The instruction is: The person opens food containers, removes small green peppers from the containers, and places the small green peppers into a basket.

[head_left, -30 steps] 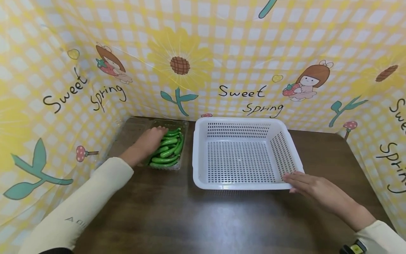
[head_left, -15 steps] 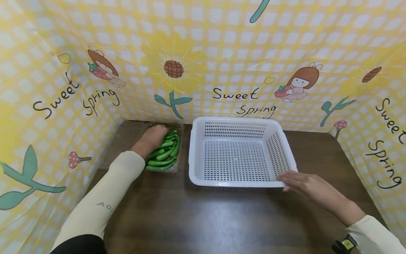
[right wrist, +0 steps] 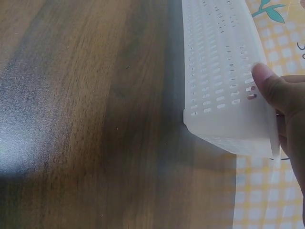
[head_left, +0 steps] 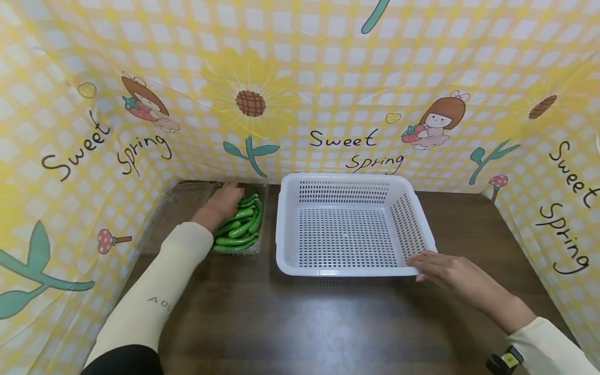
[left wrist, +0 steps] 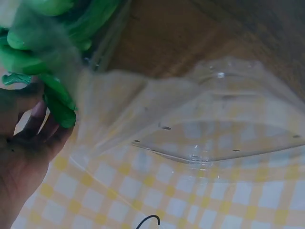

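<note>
The green peppers [head_left: 242, 226] lie heaped in a clear plastic container [head_left: 263, 208] toward the far left of the bench [head_left: 319, 323], most of them pointing roughly crosswise and overlapping. From where I stand, the left hand [head_left: 225, 202] covers the far left part of the heap; the left wrist view shows its fingers curled in around one pepper [left wrist: 63, 112] at the edge, with only a small gap between thumb and fingertips (how firmly it is held, I can't tell). For this grip, I'd say it pays to take the pepper by its body rather than the thin stem and lift it straight up, so its neighbours don't get dragged over the side. A light pinch ought to be enough, since the skins look smooth and a hard squeeze might make one slip. What looks like the clear lid [head_left: 175, 208] lies just left of the container, and the wrist would do well to clear it. To the right stands a white basket [head_left: 347, 272], nothing in it; the right hand [head_left: 452, 273] pinches its near right corner, thumb outside and fingers over the rim, which should steady it. Beyond hangs a yellow checked cloth [head_left: 328, 78].
</note>
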`<state>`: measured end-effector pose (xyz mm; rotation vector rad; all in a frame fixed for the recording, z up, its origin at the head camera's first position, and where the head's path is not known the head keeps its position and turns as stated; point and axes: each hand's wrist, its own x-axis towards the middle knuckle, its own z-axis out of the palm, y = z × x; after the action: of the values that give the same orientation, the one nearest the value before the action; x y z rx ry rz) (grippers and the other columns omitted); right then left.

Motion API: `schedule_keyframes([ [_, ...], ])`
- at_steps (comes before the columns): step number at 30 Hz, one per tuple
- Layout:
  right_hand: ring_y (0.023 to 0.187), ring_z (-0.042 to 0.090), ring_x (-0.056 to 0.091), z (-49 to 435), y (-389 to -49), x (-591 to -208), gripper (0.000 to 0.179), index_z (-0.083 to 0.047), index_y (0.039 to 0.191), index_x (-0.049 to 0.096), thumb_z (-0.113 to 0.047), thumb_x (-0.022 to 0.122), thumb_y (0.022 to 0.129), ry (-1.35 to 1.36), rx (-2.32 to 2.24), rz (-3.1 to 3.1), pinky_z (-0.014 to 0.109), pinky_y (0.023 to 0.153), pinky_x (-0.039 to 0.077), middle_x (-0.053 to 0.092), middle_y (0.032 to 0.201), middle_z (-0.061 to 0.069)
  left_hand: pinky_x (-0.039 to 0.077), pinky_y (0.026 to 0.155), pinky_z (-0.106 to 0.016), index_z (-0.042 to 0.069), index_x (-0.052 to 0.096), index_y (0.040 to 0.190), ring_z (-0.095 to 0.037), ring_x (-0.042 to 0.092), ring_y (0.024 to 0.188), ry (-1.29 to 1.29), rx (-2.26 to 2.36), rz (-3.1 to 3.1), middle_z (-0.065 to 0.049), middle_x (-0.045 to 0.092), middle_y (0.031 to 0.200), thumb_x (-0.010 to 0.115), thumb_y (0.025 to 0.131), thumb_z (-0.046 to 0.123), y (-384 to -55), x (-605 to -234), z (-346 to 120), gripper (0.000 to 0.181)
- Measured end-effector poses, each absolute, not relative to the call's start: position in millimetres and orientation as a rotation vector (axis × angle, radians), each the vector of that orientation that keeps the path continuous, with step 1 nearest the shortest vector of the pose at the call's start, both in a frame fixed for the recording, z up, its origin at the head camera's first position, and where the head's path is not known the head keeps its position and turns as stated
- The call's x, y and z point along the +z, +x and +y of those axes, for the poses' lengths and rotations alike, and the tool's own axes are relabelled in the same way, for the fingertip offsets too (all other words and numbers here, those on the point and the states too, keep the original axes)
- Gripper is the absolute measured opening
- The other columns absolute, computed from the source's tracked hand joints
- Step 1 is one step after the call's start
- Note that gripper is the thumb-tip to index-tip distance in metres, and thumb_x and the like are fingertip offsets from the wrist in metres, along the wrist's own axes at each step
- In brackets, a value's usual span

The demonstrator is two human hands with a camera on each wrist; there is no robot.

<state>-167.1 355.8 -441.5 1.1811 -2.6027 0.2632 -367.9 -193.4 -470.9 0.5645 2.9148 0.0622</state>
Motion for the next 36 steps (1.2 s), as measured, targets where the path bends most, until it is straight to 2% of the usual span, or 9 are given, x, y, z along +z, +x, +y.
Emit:
schedule_keyframes([
  [3,0.111,0.028,0.073,356,-166,-442,0.038,-0.014,0.121,0.076,-0.021,0.081,0.084,1.177,0.254,-2.618,0.035,0.091,0.058,0.076,0.122,-0.001,0.055,0.095,-0.051,-0.007,0.064,0.125,-0.044,0.058,0.122,0.521,0.155,2.896,-0.031,0.047,0.143,0.055,0.098,-0.010,-367,-468,-193,0.029],
  [8,0.112,0.028,0.073,357,-166,-442,0.038,-0.014,0.122,0.076,-0.021,0.081,0.084,1.165,0.244,-2.637,0.037,0.090,0.058,0.076,0.123,-0.001,0.057,0.095,-0.051,-0.006,0.067,0.124,-0.041,0.063,0.118,0.496,0.229,2.887,-0.027,0.061,0.133,0.063,0.096,-0.005,-366,-461,-190,0.028],
  [13,0.112,0.028,0.073,359,-165,-440,0.040,-0.014,0.122,0.076,-0.022,0.081,0.083,1.162,0.244,-2.639,0.038,0.088,0.059,0.076,0.122,0.000,0.060,0.085,-0.049,-0.005,0.071,0.118,-0.038,0.069,0.108,0.593,0.188,2.926,-0.024,0.070,0.121,0.065,0.097,-0.001,-365,-451,-189,0.022],
  [16,0.113,0.029,0.073,359,-164,-438,0.040,-0.015,0.122,0.076,-0.020,0.082,0.083,1.155,0.250,-2.639,0.034,0.091,0.058,0.076,0.123,-0.001,0.060,0.078,-0.046,-0.004,0.072,0.115,-0.037,0.070,0.102,0.660,0.155,2.978,-0.021,0.071,0.116,0.065,0.096,-0.001,-364,-441,-186,0.020],
  [19,0.113,0.029,0.072,360,-162,-436,0.041,-0.015,0.123,0.075,-0.019,0.082,0.083,1.148,0.257,-2.641,0.026,0.097,0.055,0.075,0.124,-0.002,0.059,0.074,-0.045,-0.003,0.070,0.120,-0.036,0.070,0.101,0.663,0.197,3.001,-0.020,0.070,0.117,0.064,0.096,-0.004,-365,-426,-177,0.025],
  [22,0.114,0.029,0.072,362,-161,-435,0.041,-0.015,0.123,0.075,-0.018,0.082,0.082,1.141,0.261,-2.644,0.022,0.100,0.052,0.075,0.125,-0.002,0.058,0.075,-0.044,-0.002,0.067,0.126,-0.035,0.068,0.103,0.659,0.335,2.997,-0.021,0.066,0.119,0.060,0.097,-0.006,-366,-407,-159,0.030],
  [25,0.115,0.029,0.072,363,-160,-435,0.042,-0.016,0.123,0.075,-0.018,0.082,0.082,1.132,0.257,-2.654,0.025,0.098,0.053,0.075,0.125,-0.002,0.059,0.083,-0.044,-0.001,0.067,0.130,-0.035,0.066,0.107,0.734,0.446,3.020,-0.020,0.064,0.119,0.061,0.098,-0.005,-365,-388,-133,0.033],
  [29,0.116,0.029,0.071,361,-160,-437,0.042,-0.015,0.124,0.075,-0.019,0.082,0.082,1.134,0.246,-2.665,0.034,0.091,0.057,0.075,0.125,-0.001,0.059,0.087,-0.041,0.000,0.069,0.128,-0.032,0.066,0.106,0.909,0.414,3.067,-0.016,0.065,0.115,0.064,0.099,0.001,-359,-375,-96,0.029],
  [36,0.113,0.031,0.072,356,-166,-438,0.039,-0.012,0.122,0.075,-0.020,0.080,0.084,1.184,0.258,-2.631,0.041,0.086,0.061,0.076,0.123,0.003,0.057,0.080,-0.034,0.002,0.074,0.114,-0.024,0.064,0.093,1.124,0.242,2.995,-0.010,0.065,0.104,0.059,0.101,0.000,-355,-362,-30,0.020],
])
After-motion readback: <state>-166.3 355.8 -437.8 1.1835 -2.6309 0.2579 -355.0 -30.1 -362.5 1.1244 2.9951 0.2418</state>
